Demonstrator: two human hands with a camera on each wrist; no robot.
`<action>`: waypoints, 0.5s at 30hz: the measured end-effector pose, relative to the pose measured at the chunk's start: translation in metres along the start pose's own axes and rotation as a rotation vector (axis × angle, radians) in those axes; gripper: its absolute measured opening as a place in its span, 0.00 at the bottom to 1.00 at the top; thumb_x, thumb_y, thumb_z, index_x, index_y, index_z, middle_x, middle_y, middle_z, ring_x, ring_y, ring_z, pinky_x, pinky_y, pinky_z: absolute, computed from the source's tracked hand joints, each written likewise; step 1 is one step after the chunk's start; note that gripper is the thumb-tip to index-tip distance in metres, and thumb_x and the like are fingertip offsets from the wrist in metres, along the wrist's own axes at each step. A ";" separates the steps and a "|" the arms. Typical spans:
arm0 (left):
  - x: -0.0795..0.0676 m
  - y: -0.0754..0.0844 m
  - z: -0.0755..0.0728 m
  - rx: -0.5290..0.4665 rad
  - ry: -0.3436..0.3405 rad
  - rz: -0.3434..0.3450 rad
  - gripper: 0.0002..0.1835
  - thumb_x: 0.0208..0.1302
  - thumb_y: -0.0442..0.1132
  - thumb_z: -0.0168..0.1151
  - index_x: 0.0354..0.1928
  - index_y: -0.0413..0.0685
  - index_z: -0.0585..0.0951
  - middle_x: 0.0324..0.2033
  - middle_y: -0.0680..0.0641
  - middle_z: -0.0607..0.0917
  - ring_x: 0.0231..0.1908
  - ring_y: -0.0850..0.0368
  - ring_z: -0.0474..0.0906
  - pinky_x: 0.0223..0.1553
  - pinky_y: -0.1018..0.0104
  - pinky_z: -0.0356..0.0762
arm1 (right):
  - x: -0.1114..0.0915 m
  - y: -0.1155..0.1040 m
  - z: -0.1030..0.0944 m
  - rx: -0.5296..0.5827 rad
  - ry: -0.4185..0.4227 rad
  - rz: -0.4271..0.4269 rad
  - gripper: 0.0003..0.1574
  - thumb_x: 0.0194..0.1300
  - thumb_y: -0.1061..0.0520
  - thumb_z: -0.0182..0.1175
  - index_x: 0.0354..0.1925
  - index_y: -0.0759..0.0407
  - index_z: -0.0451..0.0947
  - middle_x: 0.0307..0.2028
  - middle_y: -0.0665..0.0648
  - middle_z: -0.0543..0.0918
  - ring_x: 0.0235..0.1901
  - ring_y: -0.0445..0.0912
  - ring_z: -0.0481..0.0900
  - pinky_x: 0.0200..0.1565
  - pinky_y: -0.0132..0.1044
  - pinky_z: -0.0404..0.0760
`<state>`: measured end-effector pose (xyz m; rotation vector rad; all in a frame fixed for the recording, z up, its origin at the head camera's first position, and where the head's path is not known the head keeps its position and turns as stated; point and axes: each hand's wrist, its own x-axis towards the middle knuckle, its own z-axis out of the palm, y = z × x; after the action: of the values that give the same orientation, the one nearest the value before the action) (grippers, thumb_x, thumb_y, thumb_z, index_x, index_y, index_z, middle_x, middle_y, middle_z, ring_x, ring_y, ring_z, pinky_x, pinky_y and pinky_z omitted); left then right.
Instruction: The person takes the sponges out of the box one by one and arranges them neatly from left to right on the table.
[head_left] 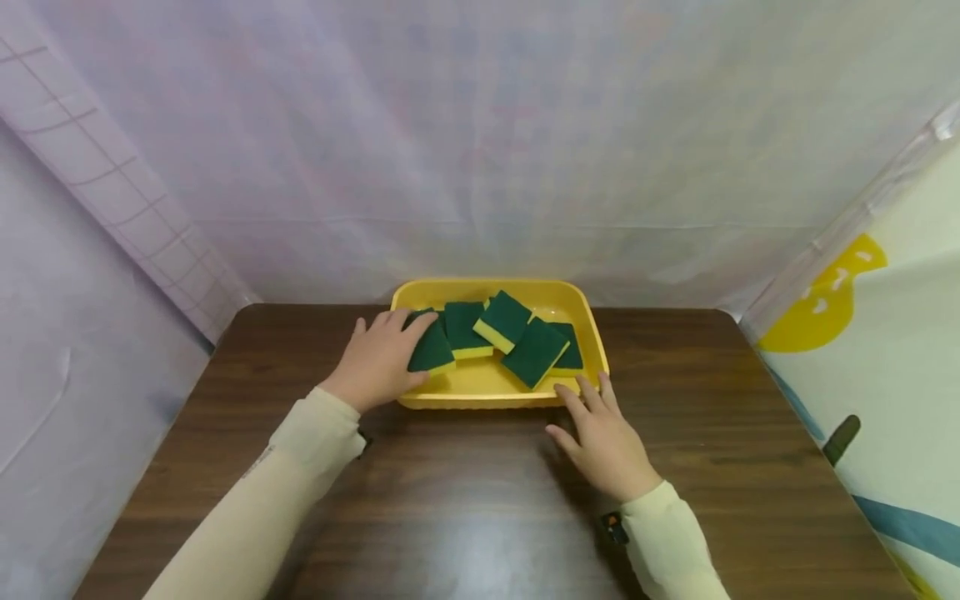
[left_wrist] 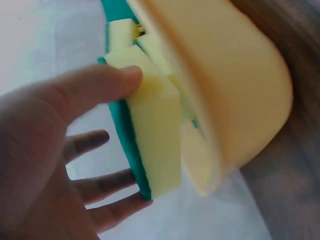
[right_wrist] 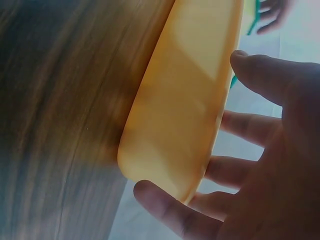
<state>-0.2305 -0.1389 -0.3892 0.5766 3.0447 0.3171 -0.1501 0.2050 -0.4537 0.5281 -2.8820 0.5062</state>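
A yellow plastic tray [head_left: 480,399] holds several sponges, each with a dark green scouring face on a yellow body. My left hand [head_left: 378,360] is at the tray's left end and grips the leftmost sponge [head_left: 432,348]. In the left wrist view, the thumb presses the yellow side of that sponge [left_wrist: 155,135] while fingertips meet its far edge. Around the tray's front right corner, my right hand [head_left: 606,446] spreads its fingers, tips right at the rim. The right wrist view has the tray wall [right_wrist: 175,85] close in front of these fingers.
Beside the held sponge lies another sponge [head_left: 463,327]; a tilted sponge [head_left: 507,317] and a larger-looking one [head_left: 536,353] overlap to its right. The tray stands at the back of a dark wooden table [head_left: 465,500], against a pale curtain [head_left: 480,167].
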 end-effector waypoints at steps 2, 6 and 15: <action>-0.006 0.004 -0.006 0.019 0.016 0.031 0.50 0.68 0.53 0.77 0.86 0.55 0.62 0.78 0.35 0.65 0.75 0.31 0.63 0.71 0.21 0.55 | -0.001 0.000 -0.001 -0.001 -0.003 0.004 0.39 0.76 0.47 0.71 0.75 0.61 0.75 0.73 0.78 0.70 0.78 0.78 0.53 0.62 0.70 0.77; -0.021 0.013 -0.014 0.038 0.051 0.127 0.49 0.66 0.54 0.76 0.85 0.56 0.64 0.78 0.36 0.66 0.73 0.32 0.67 0.70 0.23 0.61 | -0.002 0.000 -0.002 -0.020 0.005 0.004 0.39 0.75 0.48 0.73 0.75 0.62 0.75 0.72 0.78 0.71 0.77 0.79 0.54 0.60 0.70 0.78; -0.066 0.020 -0.016 0.025 0.158 0.314 0.50 0.60 0.61 0.80 0.81 0.52 0.72 0.72 0.38 0.74 0.65 0.36 0.76 0.58 0.36 0.80 | 0.003 0.001 0.003 -0.032 0.021 -0.013 0.38 0.74 0.49 0.73 0.74 0.62 0.76 0.70 0.79 0.72 0.76 0.81 0.56 0.60 0.70 0.78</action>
<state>-0.1629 -0.1478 -0.3698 1.0853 3.1035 0.3470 -0.1535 0.2045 -0.4559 0.5336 -2.8601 0.4596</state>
